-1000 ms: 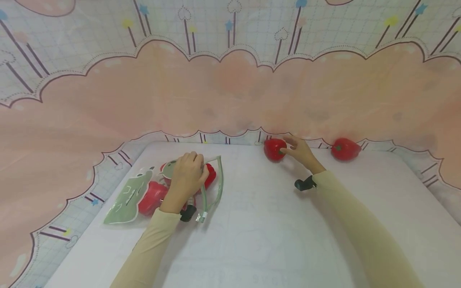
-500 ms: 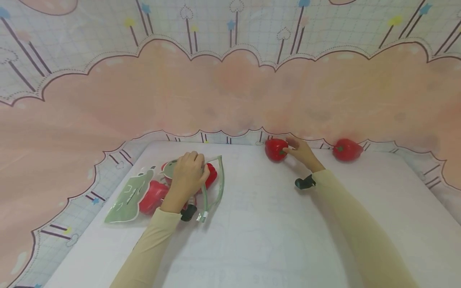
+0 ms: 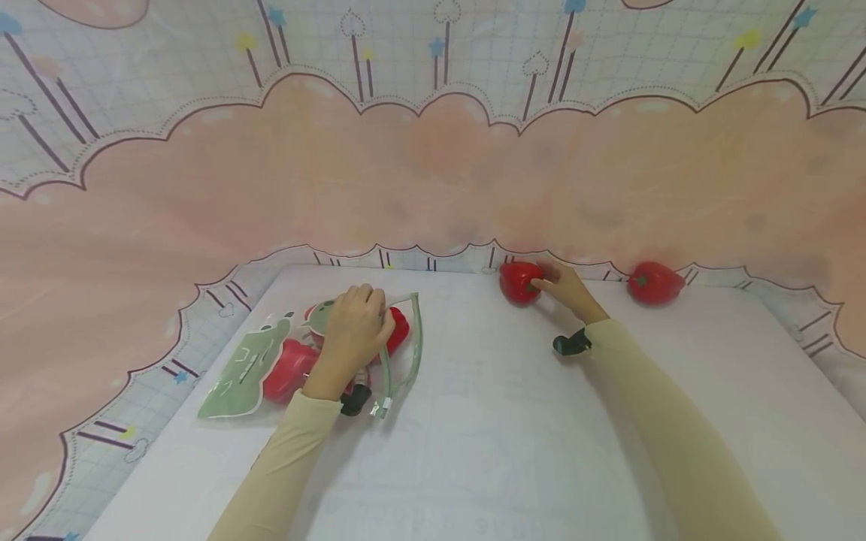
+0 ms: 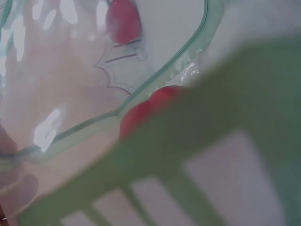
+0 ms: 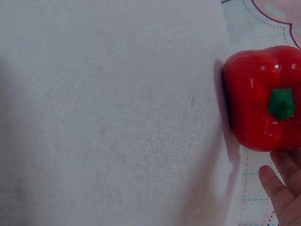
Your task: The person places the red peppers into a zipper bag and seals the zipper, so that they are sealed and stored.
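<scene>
My left hand (image 3: 355, 330) grips the zip edge of a clear plastic bag (image 3: 233, 379) with a green cartoon print, lying on the left of the table. Red bell peppers (image 3: 289, 370) show through and beside it, partly hidden by the hand. In the left wrist view, fingertips (image 4: 19, 186) pinch the bag's green zip strip. My right hand (image 3: 568, 289) is at the right side of a red bell pepper (image 3: 519, 282) at the table's far edge. In the right wrist view, the fingers lie straight against that pepper's side, not wrapped round it, and its green stem shows.
Another red bell pepper (image 3: 655, 283) lies farther right along the back edge of the white table (image 3: 473, 421). Behind stands a patterned cloth backdrop (image 3: 433, 173). Dark wrist cameras (image 3: 571, 343) stick out from both sleeves.
Everything shifts slightly to the right in the view, as the head camera turns a little. Both hands stay almost where they were: the left on the bag, the right at the pepper.
</scene>
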Available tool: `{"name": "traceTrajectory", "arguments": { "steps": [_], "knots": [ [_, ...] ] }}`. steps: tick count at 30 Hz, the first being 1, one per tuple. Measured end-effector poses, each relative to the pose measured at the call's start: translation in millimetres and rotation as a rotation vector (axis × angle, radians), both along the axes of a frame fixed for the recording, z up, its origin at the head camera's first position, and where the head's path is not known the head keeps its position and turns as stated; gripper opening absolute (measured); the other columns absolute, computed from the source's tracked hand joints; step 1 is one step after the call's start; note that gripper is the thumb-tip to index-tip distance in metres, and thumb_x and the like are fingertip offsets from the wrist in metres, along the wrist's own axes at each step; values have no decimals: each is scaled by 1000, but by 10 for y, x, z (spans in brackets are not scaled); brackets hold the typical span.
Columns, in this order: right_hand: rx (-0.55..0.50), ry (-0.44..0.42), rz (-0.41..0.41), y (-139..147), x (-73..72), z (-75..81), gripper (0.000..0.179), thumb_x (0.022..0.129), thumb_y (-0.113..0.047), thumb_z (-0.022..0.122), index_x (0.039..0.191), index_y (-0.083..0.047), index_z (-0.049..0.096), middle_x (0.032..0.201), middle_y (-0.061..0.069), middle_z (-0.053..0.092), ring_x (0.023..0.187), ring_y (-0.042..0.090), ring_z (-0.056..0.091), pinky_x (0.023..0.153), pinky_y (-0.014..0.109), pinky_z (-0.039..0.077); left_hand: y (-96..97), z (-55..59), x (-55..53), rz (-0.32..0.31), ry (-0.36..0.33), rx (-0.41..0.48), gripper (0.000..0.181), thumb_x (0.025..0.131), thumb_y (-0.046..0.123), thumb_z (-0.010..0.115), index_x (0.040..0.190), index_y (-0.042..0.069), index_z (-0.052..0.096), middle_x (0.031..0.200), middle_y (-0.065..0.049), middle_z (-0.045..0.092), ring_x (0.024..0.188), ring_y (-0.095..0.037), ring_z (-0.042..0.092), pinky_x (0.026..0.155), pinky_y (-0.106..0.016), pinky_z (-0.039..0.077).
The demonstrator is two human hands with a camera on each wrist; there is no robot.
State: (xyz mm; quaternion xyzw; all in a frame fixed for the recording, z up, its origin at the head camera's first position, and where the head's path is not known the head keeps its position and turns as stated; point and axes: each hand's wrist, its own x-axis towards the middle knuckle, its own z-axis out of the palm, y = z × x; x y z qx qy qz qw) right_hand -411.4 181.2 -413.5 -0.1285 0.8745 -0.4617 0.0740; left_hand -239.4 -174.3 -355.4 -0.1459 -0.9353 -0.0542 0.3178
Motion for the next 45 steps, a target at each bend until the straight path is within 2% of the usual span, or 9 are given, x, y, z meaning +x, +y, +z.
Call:
{"name": "traceTrajectory", "arguments": {
  "steps": [9,20,25,31,40,45],
  "knots": [
    [-27,29,23,1,71,53,55,94,-20,53,142,0,34,146,22,37,135,40,35,109,51,32,0,-9,-7,-16,35,8,12,78,13,63,77,4,55,74,-10,55,69,-23,50,64,-34,46],
    [-24,51,29,29,93,30,47,94,-20,54,137,-2,44,141,21,45,133,38,39,108,50,33,2,-6,-15,-28,44,15,13,77,13,64,77,4,55,73,-10,54,68,-23,49,64,-35,46],
    [-12,70,49,49,103,24,42,94,-18,55,132,-2,50,136,21,50,130,37,43,109,50,33,-3,-27,-31,-41,75,14,13,76,12,63,74,5,53,71,-9,52,67,-23,47,62,-34,43],
    [-3,72,71,46,108,23,38,92,-14,56,128,-2,54,131,21,54,126,36,46,107,50,36,9,-10,-15,-29,44,11,13,77,12,64,76,4,54,72,-10,53,68,-23,49,63,-34,44],
    [49,94,31,-1,117,25,35,92,-18,57,124,-3,58,129,19,56,126,35,47,106,50,37,12,-12,-13,-25,39,10,12,78,12,63,76,4,54,72,-9,54,68,-23,49,62,-33,44],
    [28,75,25,-18,110,28,32,92,-18,58,121,-4,60,131,17,55,128,34,45,107,51,35,10,-10,-13,-19,25,10,12,78,12,63,77,4,55,73,-10,54,69,-23,49,64,-33,45]
  ]
}}
